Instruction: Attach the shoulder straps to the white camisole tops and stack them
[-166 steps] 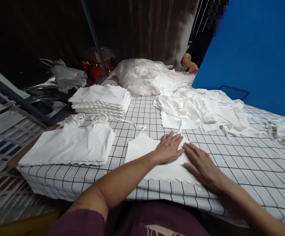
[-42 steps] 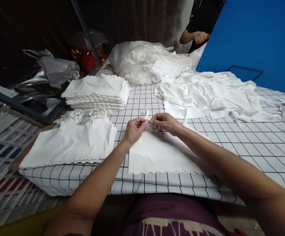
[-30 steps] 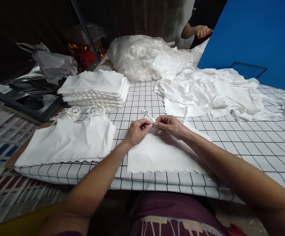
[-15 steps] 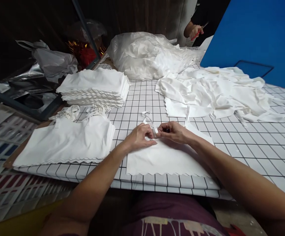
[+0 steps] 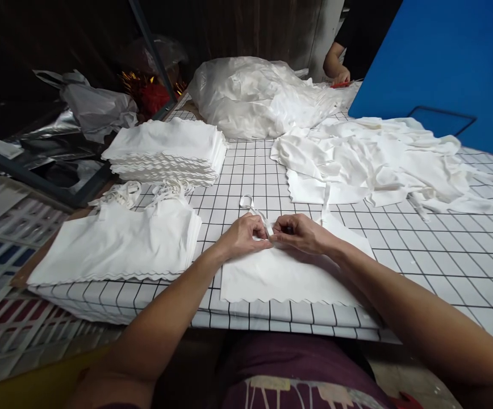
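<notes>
A white camisole [image 5: 280, 278] with a wavy hem lies flat in front of me on the checked tablecloth. My left hand [image 5: 246, 234] pinches one of its thin shoulder straps [image 5: 267, 224] near the neckline. Close against it, my right hand [image 5: 295, 233] has thumb and forefinger closed on the same strap. The strap's loose end curls on the cloth beyond my fingers. The other strap [image 5: 326, 201] stretches away to the right, untouched. Exactly what sits between the fingertips is partly hidden.
To the left lie a stack of white camisoles [image 5: 118, 244] and a taller folded pile [image 5: 165, 142]. Loose white garments [image 5: 370, 159] heap at right. A clear plastic bag [image 5: 246, 96] stands behind, near a blue board [image 5: 438, 68]. A co-worker's hand [image 5: 341, 75] holds something red.
My hands stay at the strap with only slight finger movement, and its curled end has shifted a little left. The co-worker's hand with the red-handled tool has come down to the table.
</notes>
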Tool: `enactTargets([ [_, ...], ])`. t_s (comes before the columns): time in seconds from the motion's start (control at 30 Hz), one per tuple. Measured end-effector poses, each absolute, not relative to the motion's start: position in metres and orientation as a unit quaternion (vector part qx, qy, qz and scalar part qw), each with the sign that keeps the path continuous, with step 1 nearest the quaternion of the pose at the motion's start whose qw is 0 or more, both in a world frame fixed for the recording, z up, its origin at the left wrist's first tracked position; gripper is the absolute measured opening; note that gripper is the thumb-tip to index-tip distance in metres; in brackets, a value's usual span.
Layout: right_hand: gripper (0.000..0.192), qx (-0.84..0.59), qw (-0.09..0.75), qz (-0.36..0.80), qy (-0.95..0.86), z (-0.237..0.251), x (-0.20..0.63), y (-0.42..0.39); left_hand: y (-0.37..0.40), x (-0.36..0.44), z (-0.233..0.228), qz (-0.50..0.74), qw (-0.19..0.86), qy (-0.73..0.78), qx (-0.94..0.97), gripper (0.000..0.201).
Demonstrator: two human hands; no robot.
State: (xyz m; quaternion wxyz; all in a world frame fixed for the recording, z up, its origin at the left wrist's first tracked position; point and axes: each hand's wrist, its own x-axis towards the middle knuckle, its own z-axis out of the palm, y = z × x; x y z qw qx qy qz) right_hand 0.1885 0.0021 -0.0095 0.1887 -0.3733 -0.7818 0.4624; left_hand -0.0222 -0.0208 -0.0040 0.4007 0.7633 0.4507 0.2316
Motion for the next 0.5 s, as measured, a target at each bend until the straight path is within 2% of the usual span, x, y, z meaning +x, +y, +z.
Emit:
enactTargets([
  [0.13, 0.026, -0.4, 0.208, 0.455, -0.768, -0.012, 0.181, -0.004, -0.021, -0.022, -0.005, 0.228, 0.379, 0.45, 0.776, 0.027],
  [0.27, 0.024, -0.399, 0.226, 0.454, -0.764, -0.013, 0.176, -0.007, -0.02, -0.022, -0.008, 0.232, 0.366, 0.449, 0.781, 0.019],
  [0.4, 0.019, -0.393, 0.248, 0.559, -0.687, -0.013, 0.169, -0.006, -0.02, -0.02, -0.009, 0.243, 0.366, 0.46, 0.772, 0.013],
  [0.5, 0.026, -0.411, 0.29, 0.639, -0.582, -0.008, 0.16, 0.003, -0.022, -0.018, -0.007, 0.279, 0.416, 0.466, 0.73, 0.008],
])
